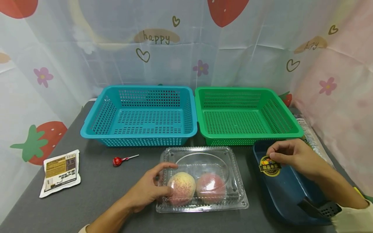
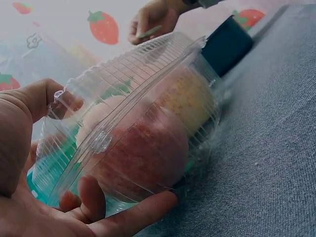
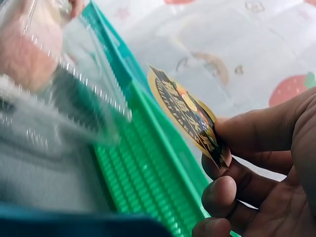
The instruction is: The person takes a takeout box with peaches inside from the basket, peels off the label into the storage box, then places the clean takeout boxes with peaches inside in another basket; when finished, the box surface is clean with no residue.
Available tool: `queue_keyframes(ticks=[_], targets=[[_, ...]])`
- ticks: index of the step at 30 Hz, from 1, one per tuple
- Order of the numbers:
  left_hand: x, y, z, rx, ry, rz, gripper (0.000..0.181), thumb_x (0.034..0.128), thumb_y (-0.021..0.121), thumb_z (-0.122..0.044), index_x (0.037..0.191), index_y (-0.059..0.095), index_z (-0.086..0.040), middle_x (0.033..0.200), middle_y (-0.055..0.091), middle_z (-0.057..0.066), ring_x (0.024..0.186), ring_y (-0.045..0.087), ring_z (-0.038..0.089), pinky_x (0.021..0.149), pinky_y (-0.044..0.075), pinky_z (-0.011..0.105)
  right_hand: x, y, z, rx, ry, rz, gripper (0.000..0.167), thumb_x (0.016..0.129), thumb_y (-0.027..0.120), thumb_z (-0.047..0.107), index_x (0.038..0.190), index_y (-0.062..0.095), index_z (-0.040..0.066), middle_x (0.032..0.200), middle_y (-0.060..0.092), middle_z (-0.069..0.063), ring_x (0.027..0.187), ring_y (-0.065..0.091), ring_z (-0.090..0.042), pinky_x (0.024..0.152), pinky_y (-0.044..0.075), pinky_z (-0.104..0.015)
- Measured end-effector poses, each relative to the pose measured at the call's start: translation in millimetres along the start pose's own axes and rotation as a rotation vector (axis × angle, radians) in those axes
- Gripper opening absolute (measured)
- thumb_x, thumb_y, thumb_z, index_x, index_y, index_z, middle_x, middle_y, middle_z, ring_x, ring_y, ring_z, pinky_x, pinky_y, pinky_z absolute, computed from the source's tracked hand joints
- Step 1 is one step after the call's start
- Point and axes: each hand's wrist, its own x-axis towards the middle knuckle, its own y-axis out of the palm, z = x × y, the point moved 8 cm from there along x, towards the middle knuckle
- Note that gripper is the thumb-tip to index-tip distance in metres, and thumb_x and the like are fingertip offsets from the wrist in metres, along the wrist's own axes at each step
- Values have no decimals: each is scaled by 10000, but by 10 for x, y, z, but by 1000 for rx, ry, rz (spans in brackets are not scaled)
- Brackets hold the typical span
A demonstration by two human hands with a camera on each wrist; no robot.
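Sticker (image 1: 270, 166) pinched in right hand (image 1: 300, 158), box (image 1: 201, 161) in left hand (image 1: 147, 190)

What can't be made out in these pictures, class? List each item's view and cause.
Sticker, left wrist view: design unreadable, seen nearly edge-on.
Packet, head view: fine print too small.
Lollipop, head view: wrapper details too small.
Blue tray, head view: part of interior hidden by right forearm.

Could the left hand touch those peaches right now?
Probably not directly: the peaches sit inside a clear box that looks closed, though the left hand grips its side.
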Motion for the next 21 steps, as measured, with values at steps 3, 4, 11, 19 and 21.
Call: queue_keyframes(ticks=[3, 4, 11, 19, 21], targets=[[4, 1, 0, 2, 1, 2, 685, 744, 696, 30, 1377, 460, -79, 1281, 366, 279, 827, 612, 291, 649, 542, 390, -39, -46, -88, -19, 8, 13, 120, 949, 540, -60, 947, 660, -48, 824, 669, -99, 690, 639, -173, 591, 530, -318], [5, 0, 1, 4, 1, 1, 684, 744, 697, 28, 1377, 460, -80, 1282, 365, 278, 827, 610, 289, 649, 541, 390, -52, -55, -124, -17, 19, 25, 122, 951, 537, -56, 949, 659, -47, 826, 669, -95, 694, 636, -172, 589, 525, -318], [11, -2, 0, 18, 10, 1, 681, 742, 701, 24, 1372, 465, -79, 1265, 386, 276, 837, 609, 292, 657, 545, 400, -138, -123, -489, 10, 131, 78, 123, 968, 536, -8, 953, 648, -59, 826, 657, -62, 657, 579, -166, 539, 476, -336], [15, -4, -2, 29, 19, 0, 679, 736, 703, 22, 1367, 473, -79, 1261, 388, 279, 828, 603, 287, 647, 544, 392, -216, -180, -904, -45, 273, 76, 167, 977, 559, 74, 976, 632, -76, 824, 630, -51, 635, 535, -170, 509, 443, -334], [15, -3, -3, 29, 20, 1, 681, 734, 704, 21, 1366, 472, -78, 1265, 384, 277, 831, 602, 287, 650, 543, 392, -230, -180, -989, -49, 311, 83, 183, 981, 556, 86, 990, 629, -81, 835, 624, -50, 647, 534, -152, 517, 447, -319]])
